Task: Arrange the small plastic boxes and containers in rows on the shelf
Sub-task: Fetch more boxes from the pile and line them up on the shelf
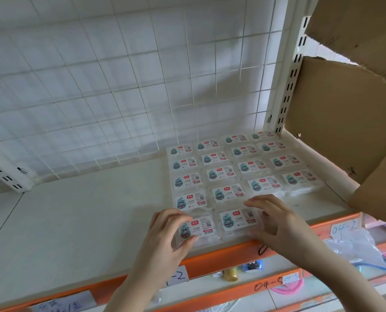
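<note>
Several small clear plastic boxes with white labels lie in neat rows [230,170] on the right part of the white shelf [86,217]. My left hand [165,235] grips the front-left box [196,229] at the shelf's front edge, thumb below and fingers at its left side. My right hand [275,221] holds the neighbouring box [238,219], fingers along its far and right sides and thumb at its near edge. Both boxes rest on the shelf, side by side.
An orange front rail [221,257] with handwritten paper tags edges the shelf. A white wire grid [120,86] forms the back. Torn cardboard [336,113] stands at the right end. Lower shelves hold plastic bags and small coloured items [356,251].
</note>
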`<state>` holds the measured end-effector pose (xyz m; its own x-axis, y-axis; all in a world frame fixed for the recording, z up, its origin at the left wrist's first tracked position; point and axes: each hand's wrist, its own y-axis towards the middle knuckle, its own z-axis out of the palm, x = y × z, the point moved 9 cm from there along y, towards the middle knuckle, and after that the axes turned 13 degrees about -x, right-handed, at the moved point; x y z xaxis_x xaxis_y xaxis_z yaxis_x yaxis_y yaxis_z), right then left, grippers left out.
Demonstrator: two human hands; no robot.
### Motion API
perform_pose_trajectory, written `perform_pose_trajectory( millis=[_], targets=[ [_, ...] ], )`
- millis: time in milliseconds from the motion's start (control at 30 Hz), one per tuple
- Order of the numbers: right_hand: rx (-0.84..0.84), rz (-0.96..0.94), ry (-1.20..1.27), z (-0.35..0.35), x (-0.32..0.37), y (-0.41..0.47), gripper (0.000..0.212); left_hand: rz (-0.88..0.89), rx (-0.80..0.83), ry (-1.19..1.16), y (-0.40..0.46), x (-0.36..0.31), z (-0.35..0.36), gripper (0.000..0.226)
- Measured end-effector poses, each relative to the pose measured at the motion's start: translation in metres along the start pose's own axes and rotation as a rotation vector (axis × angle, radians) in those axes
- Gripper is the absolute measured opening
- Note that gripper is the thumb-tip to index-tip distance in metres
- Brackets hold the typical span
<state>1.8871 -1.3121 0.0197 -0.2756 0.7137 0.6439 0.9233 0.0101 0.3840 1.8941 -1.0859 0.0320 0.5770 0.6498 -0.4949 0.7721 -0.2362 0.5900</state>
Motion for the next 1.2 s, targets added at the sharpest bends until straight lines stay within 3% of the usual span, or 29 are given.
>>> perform_pose_trajectory(
  millis=[367, 600, 700, 900, 1200],
  targets=[
    [-0.023, -0.066, -0.055, 0.001, 0.002, -0.004, 0.051, -0.019, -0.017, -0.033, 0.001, 0.0, -0.002, 0.028],
    [-0.206, -0.056, 0.082, -0.013, 0.016, -0.006, 0.027, -0.231, -0.219, -0.193, 0.002, 0.017, -0.032, 0.025],
    [-0.248, -0.069, 0.108, -0.012, 0.032, -0.002, 0.026, -0.302, -0.221, -0.195, -0.006, 0.027, -0.048, 0.028],
    [-0.09, -0.182, 0.137, 0.047, 0.104, 0.017, 0.025, -0.354, -0.21, -0.137, -0.031, 0.064, -0.098, 0.022],
    [0.251, -0.482, 0.184, 0.199, 0.266, 0.031, 0.026, -0.473, -0.281, 0.033, -0.094, 0.15, -0.227, 0.019]
  ],
)
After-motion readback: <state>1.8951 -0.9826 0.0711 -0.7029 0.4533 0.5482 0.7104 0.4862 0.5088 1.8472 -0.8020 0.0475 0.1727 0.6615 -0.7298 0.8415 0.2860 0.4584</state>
